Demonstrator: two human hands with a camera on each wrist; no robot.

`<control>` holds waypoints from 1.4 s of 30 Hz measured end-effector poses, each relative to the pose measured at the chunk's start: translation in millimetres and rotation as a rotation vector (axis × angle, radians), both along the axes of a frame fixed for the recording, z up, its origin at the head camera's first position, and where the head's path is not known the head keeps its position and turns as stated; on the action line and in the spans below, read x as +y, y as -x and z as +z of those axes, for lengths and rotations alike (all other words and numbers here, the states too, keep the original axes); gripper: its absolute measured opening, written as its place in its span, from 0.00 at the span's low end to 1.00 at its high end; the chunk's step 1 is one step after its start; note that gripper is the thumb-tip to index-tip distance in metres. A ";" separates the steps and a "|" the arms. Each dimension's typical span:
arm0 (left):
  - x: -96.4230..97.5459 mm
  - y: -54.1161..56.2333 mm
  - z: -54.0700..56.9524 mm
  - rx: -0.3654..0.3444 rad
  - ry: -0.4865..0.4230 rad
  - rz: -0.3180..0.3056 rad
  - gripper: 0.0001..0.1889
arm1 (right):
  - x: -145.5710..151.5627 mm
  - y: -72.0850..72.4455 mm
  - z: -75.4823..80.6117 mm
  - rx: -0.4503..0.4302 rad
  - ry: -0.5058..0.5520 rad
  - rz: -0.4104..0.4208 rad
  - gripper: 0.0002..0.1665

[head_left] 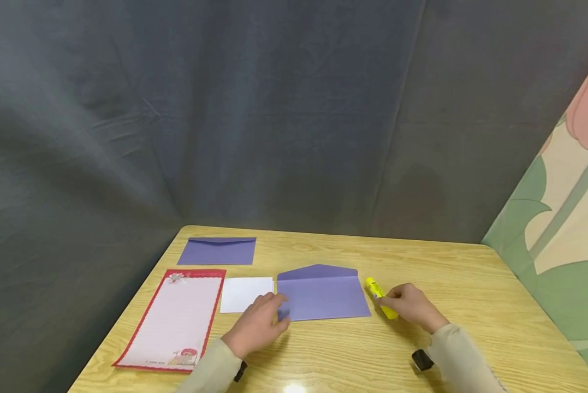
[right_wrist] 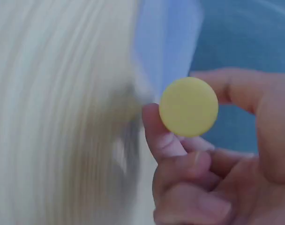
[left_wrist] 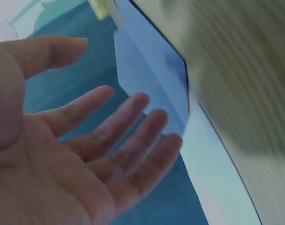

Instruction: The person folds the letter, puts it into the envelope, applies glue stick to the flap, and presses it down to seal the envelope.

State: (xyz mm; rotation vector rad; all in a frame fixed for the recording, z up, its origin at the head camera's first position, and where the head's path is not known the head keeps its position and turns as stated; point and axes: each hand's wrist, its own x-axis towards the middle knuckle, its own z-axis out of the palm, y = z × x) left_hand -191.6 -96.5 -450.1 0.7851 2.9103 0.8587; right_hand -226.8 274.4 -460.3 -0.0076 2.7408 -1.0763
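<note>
My right hand [head_left: 411, 307] pinches a yellow glue stick [head_left: 373, 286] between thumb and fingers. The right wrist view shows the round yellow end [right_wrist: 188, 107] of the stick toward the camera. To its left lies a purple envelope [head_left: 325, 299], its pointed flap [head_left: 318, 271] spread open away from me. My left hand [head_left: 259, 323] is over the envelope's lower left corner, fingers loosely spread. In the left wrist view its palm [left_wrist: 44, 173] is bare and its fingers hold nothing; whether the fingertips touch the paper I cannot tell.
White paper [head_left: 244, 293] lies left of the envelope. A red-bordered letter sheet [head_left: 176, 316] is at the table's left side, with a second purple envelope [head_left: 217, 252] behind it. Dark cloth [head_left: 294, 120] hangs behind the wooden table [head_left: 470, 284]; a painted wall [head_left: 564, 218] stands at right.
</note>
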 end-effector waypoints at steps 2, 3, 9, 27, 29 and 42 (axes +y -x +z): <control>6.9 -2.7 -0.2 0.005 -0.002 -0.035 0.24 | -7.0 -0.4 2.5 -0.072 0.212 0.006 0.18; 10.5 -4.0 0.1 0.001 -0.007 -0.048 0.24 | -10.9 -0.8 4.6 -0.100 0.309 0.016 0.18; 32.3 -5.8 3.4 -0.035 -0.126 -0.098 0.22 | -39.6 -4.1 15.4 -0.228 0.731 0.115 0.25; 42.3 -0.2 2.1 -0.090 -0.461 -0.067 0.13 | -86.2 -17.4 15.8 -0.125 0.647 0.272 0.14; 41.4 0.1 3.8 -0.092 -0.453 -0.075 0.13 | -83.8 -17.0 15.6 -0.071 0.583 0.308 0.15; 41.0 2.5 9.2 -0.146 -0.444 -0.101 0.11 | -80.7 -17.1 17.6 0.079 0.460 0.415 0.11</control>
